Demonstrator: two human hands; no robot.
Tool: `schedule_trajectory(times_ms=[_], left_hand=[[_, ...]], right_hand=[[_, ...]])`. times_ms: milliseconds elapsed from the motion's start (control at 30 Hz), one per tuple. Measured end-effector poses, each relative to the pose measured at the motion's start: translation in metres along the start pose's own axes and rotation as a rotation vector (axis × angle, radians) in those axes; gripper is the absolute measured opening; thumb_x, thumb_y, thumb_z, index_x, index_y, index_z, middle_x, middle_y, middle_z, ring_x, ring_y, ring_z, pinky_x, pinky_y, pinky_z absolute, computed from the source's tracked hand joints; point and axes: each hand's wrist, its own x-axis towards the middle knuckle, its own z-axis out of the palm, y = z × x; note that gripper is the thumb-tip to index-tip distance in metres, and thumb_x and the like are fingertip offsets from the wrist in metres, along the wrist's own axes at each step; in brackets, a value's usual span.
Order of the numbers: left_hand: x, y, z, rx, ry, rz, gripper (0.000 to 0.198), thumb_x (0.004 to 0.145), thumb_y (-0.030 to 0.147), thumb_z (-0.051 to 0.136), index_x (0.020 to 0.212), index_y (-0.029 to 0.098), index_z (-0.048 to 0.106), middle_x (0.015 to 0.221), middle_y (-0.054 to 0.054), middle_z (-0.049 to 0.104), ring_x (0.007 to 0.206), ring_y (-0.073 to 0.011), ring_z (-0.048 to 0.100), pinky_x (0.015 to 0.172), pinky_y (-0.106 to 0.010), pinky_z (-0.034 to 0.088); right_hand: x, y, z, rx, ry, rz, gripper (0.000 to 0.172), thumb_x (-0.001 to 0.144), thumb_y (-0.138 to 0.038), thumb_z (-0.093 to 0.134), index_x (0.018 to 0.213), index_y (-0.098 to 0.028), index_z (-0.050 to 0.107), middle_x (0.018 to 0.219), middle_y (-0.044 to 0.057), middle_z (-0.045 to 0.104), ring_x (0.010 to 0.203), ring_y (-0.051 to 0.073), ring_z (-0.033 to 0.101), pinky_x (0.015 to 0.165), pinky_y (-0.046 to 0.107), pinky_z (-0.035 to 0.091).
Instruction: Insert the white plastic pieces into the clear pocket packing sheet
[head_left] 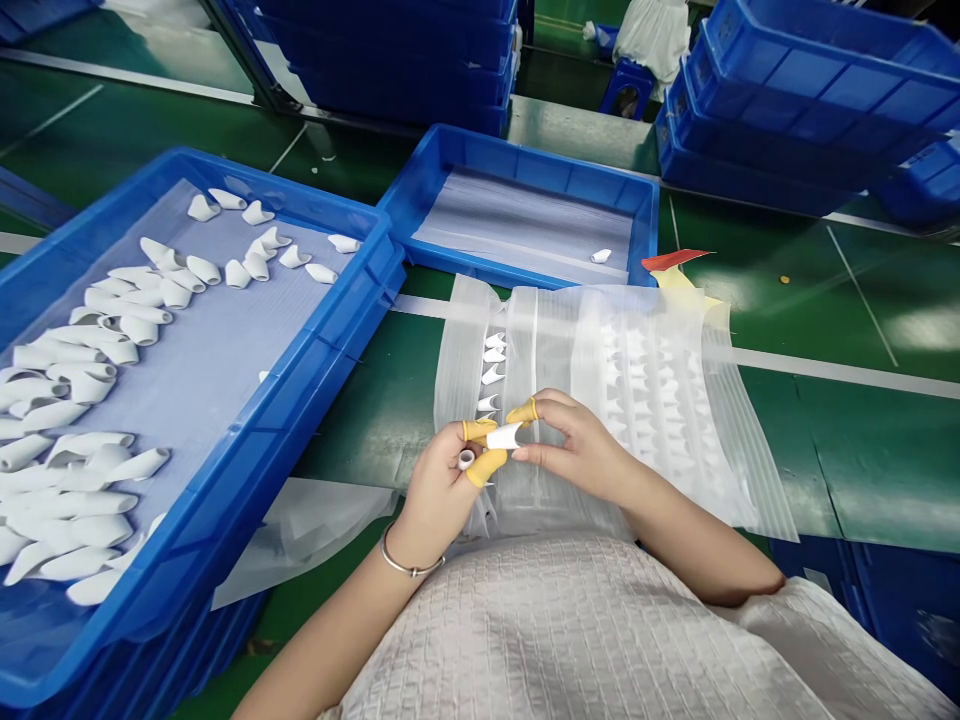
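My left hand (442, 480), with yellow finger cots on two fingertips, pinches one end of a small white tube (504, 436). A second white piece (466, 460) is tucked in the same hand. My right hand (577, 445), one yellow cot on its forefinger, grips the tube's other end. Both hands hover over a clear plastic sheet of pockets (637, 390) that lies across my lap and the table. A column of white pointed parts (493, 370) sits in pockets just above my hands.
A large blue tray (315, 350) at left holds many loose white tubes (90, 400). A second blue tray (645, 215) behind the sheet holds clear sheets and one white part (601, 256). Stacked blue crates (795, 100) stand at the back right. The table top is green.
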Motion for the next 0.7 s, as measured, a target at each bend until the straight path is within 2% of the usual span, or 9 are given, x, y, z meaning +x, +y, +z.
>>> schedule_trajectory(times_ms=[67,133,267,333,500,600,700], left_hand=[[-0.001,0.0,0.0,0.004,0.006,0.009,0.015,0.087,0.03,0.069,0.1,0.022,0.068,0.076,0.003,0.066,0.067,-0.0133,0.06,0.063,-0.024,0.045],[-0.002,0.0,0.0,0.025,0.017,0.042,0.013,0.088,0.03,0.069,0.098,0.022,0.068,0.076,0.003,0.064,0.068,-0.0133,0.059,0.064,-0.025,0.045],[-0.002,0.0,-0.001,0.057,0.006,0.137,0.012,0.089,0.03,0.068,0.099,0.023,0.069,0.079,0.003,0.061,0.07,-0.0134,0.058,0.066,-0.025,0.045],[-0.001,-0.001,-0.001,0.052,-0.007,0.15,0.012,0.09,0.029,0.068,0.1,0.023,0.069,0.077,0.003,0.059,0.07,-0.0132,0.057,0.066,-0.025,0.044],[-0.001,0.0,-0.002,0.019,-0.028,0.068,0.009,0.089,0.027,0.069,0.096,0.022,0.067,0.073,0.004,0.057,0.067,-0.0125,0.054,0.064,-0.025,0.042],[-0.001,0.002,-0.002,0.001,-0.039,0.044,0.01,0.088,0.028,0.068,0.084,0.02,0.063,0.072,0.004,0.055,0.065,-0.0121,0.052,0.062,-0.024,0.04],[0.001,0.003,-0.002,-0.009,-0.039,0.061,0.017,0.088,0.028,0.069,0.076,0.02,0.059,0.072,0.004,0.054,0.066,-0.0121,0.051,0.063,-0.024,0.04]], right_hand=[[0.0,0.001,-0.001,0.004,0.004,-0.009,0.035,0.082,-0.046,0.079,0.109,-0.025,0.069,0.104,0.005,0.062,0.102,0.024,0.061,0.094,0.041,0.048],[0.002,0.003,0.0,0.072,-0.017,0.059,0.04,0.082,-0.056,0.075,0.107,-0.024,0.069,0.102,0.006,0.063,0.099,0.023,0.061,0.092,0.041,0.049],[0.006,0.008,0.003,0.252,-0.115,0.279,0.052,0.093,-0.067,0.052,0.081,-0.019,0.068,0.082,0.005,0.064,0.082,0.02,0.061,0.082,0.038,0.049],[0.007,0.009,0.004,0.314,-0.156,0.327,0.051,0.092,-0.065,0.054,0.076,-0.019,0.066,0.078,0.004,0.064,0.079,0.018,0.061,0.08,0.036,0.048],[0.005,0.006,0.001,0.352,-0.159,0.246,0.032,0.087,-0.051,0.07,0.084,-0.02,0.068,0.08,0.0,0.061,0.076,0.016,0.058,0.074,0.032,0.047],[0.003,0.001,-0.002,0.186,-0.081,0.145,0.021,0.084,-0.041,0.076,0.092,-0.022,0.071,0.088,0.001,0.062,0.086,0.018,0.061,0.083,0.035,0.048],[0.0,-0.002,-0.003,-0.002,-0.022,0.032,0.023,0.085,-0.037,0.078,0.103,-0.024,0.071,0.096,0.003,0.062,0.094,0.02,0.062,0.089,0.037,0.049]])
